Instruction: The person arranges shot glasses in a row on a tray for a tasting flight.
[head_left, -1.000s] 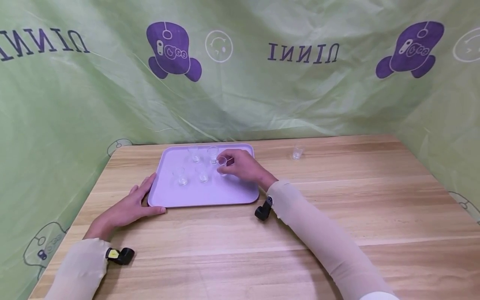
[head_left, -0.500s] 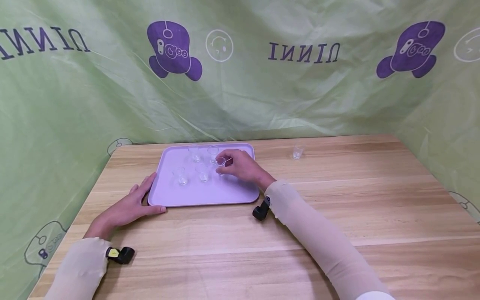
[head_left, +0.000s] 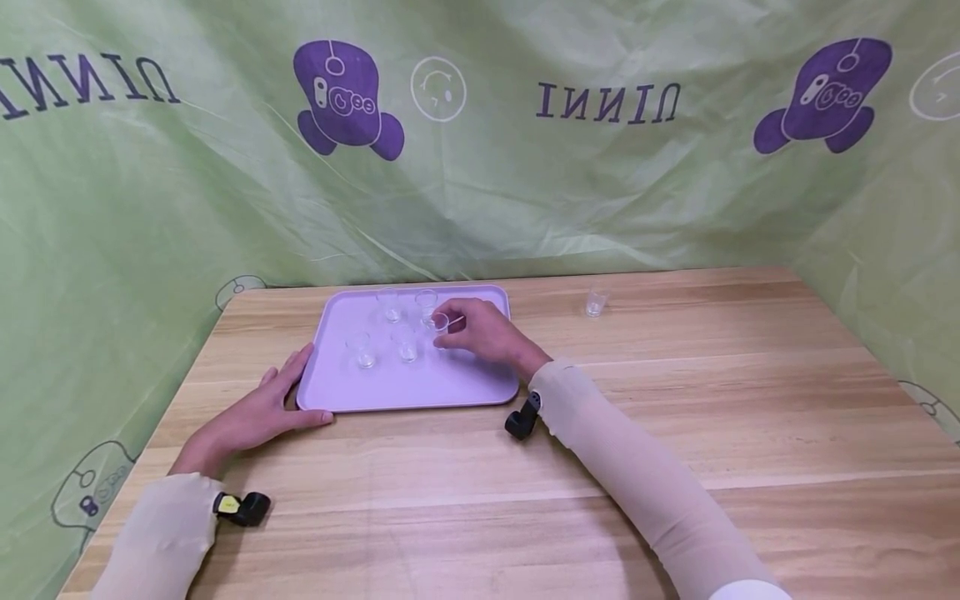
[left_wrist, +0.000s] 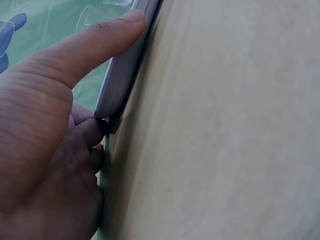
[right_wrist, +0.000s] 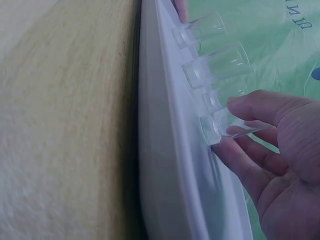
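A lilac tray (head_left: pixel 405 392) lies on the table's far left part. My left hand (head_left: pixel 255 417) rests at its near left corner, thumb along the front edge and straight fingers along the side. My right hand (head_left: pixel 483 331) pinches a small clear shot glass (right_wrist: pixel 211 131) between thumb and fingers over the tray. The glass is upright with its base at the tray surface; whether it touches is hard to tell. Left of it several like glasses stand in two rows, among them a front left glass (head_left: pixel 365 354) and a back left glass (head_left: pixel 391 310).
Another shot glass (head_left: pixel 595 304) stands by itself on the wooden table (head_left: pixel 675 400), right of the tray near the back edge. A green printed curtain (head_left: pixel 480 208) hangs behind the table and along its sides.
The right hand and its glass have shifted very slightly left on the tray. The left hand has kept its place at the tray corner.
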